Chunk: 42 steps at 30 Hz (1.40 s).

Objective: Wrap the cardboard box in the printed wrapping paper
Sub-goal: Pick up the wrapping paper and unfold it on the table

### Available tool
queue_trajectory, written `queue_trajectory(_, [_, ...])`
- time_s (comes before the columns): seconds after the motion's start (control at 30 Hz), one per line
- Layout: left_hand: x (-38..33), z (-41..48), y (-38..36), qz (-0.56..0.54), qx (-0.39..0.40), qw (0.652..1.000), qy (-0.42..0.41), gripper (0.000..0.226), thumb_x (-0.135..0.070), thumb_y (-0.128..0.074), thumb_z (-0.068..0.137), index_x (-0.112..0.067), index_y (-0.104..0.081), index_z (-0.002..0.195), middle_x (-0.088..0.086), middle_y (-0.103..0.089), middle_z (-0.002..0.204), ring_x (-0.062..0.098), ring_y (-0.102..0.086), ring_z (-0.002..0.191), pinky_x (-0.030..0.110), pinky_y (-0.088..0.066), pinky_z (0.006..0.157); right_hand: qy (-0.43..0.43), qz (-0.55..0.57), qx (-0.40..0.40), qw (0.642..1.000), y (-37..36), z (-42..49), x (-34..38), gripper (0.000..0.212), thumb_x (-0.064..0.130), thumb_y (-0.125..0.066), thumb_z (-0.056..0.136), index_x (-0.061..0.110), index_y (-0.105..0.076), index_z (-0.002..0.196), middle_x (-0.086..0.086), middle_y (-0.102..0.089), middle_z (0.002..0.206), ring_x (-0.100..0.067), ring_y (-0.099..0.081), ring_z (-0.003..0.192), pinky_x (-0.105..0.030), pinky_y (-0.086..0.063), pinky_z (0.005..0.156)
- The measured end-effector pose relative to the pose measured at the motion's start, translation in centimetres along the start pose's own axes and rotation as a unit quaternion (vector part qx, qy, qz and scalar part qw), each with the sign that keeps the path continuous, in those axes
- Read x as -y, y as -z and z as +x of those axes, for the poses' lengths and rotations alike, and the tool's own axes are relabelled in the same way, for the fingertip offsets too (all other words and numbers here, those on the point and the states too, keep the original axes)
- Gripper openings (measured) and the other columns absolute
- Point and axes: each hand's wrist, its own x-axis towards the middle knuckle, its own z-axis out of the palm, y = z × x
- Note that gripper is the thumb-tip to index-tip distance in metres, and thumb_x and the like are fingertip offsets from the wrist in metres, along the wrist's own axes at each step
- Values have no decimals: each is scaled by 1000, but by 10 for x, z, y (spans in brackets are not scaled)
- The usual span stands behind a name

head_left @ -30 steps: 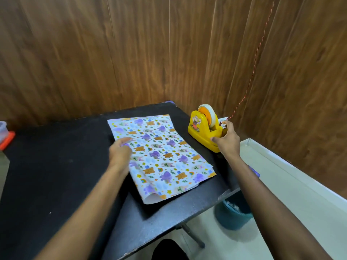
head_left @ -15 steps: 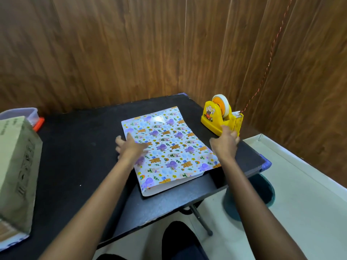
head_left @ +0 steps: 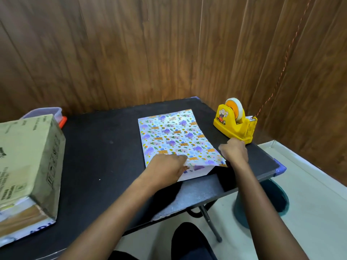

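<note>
The printed wrapping paper (head_left: pixel 174 136) lies folded on the black table (head_left: pixel 105 156), with its white underside showing along the near edge. My left hand (head_left: pixel 167 166) rests on the paper's near left corner, fingers pointing right over the print. My right hand (head_left: pixel 233 151) is at the paper's right edge near the front corner, knuckles up and fingers curled; whether it pinches the edge is hidden. The cardboard box (head_left: pixel 28 162) stands at the table's left end, apart from both hands.
A yellow tape dispenser (head_left: pixel 234 124) sits at the table's right rear, just beyond my right hand. A plastic container (head_left: pixel 47 111) with an orange lid sits behind the box. A teal bin (head_left: pixel 266 201) stands on the floor under the table's right edge.
My right hand left the tape dispenser and came to the paper's right edge. My left hand slid to the paper's near corner. The view swung left, bringing the box in.
</note>
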Motion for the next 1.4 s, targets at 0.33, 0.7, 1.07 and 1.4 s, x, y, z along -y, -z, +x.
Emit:
queue_trajectory(0.33, [37,-8,20,-149,-248,945,153,31,-35,-43,96,-15,-67,93,5,-70,77,32,-63,78,32,-40,61,105,336,-102,930,10,-13,37,23,15,-43,92,5,-57,76,-5,-53,67,-30,-56,76,-48,-50,74])
queue_trajectory(0.7, [68,-9,51,-300,-476,787,253,27,-25,-45,94,-8,-63,85,-3,-58,67,18,-52,63,34,-42,57,91,433,58,895,9,-41,76,41,44,-41,97,6,-57,95,-5,-60,80,-18,-57,72,-30,-48,65])
queue_trajectory(1.07, [74,-15,50,-324,-476,765,289,21,-19,-50,96,-10,-61,80,-10,-54,62,11,-48,59,30,-38,55,120,530,232,807,-6,-88,97,32,35,-54,92,17,-58,118,-7,-68,112,-24,-65,99,-43,-49,92])
queue_trajectory(1.4, [89,-33,42,-234,-389,867,203,20,-36,-51,85,-21,-64,86,-14,-65,80,5,-58,76,32,-48,64,50,492,163,854,5,-79,109,20,-11,-42,83,-17,-56,98,-18,-64,88,-26,-62,66,-31,-57,55])
